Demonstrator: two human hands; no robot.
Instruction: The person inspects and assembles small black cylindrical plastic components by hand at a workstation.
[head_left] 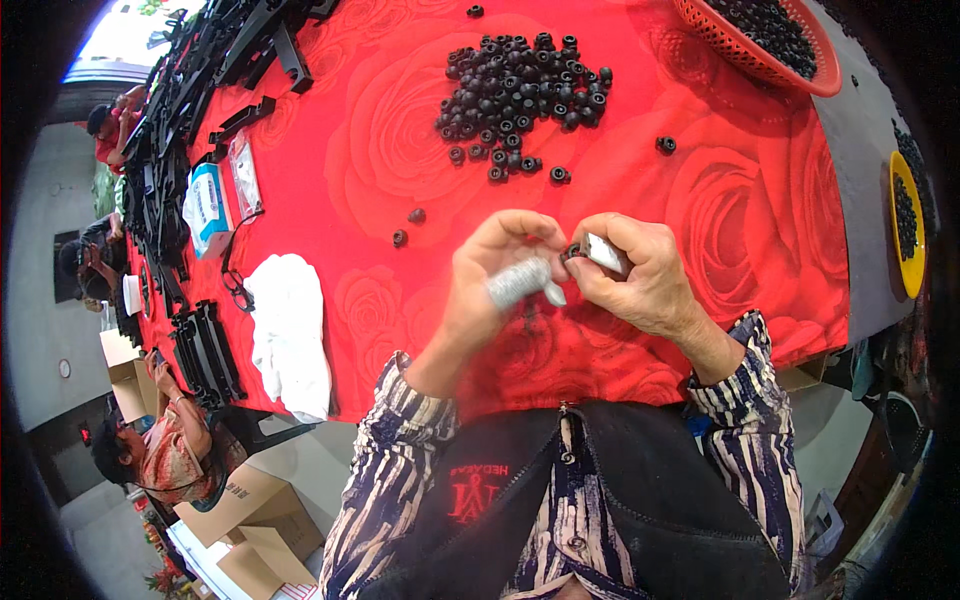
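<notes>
My left hand [490, 265] is slightly blurred, its fingers curved and apart from the thumb. A grey-white wrapping [520, 283] appears to cover that thumb. Close to these fingertips, my right hand [640, 275] is closed, pinching a small round black part [574, 252]. It also grips a flat silver-white piece [604, 252], whose kind I cannot make out. Beyond both hands lies a pile of similar black parts [525, 95], with several strays around it. Two loose black parts [408, 228] lie left of the pile, on the red rose-patterned tablecloth [385, 170].
A red basket [828, 70] of black parts stands far right, and a yellow tray [912, 270] near the right edge. On the left are a white cloth [290, 335], glasses [236, 285], a tissue box [208, 212] and long black pieces [165, 150]. Other people sit beyond.
</notes>
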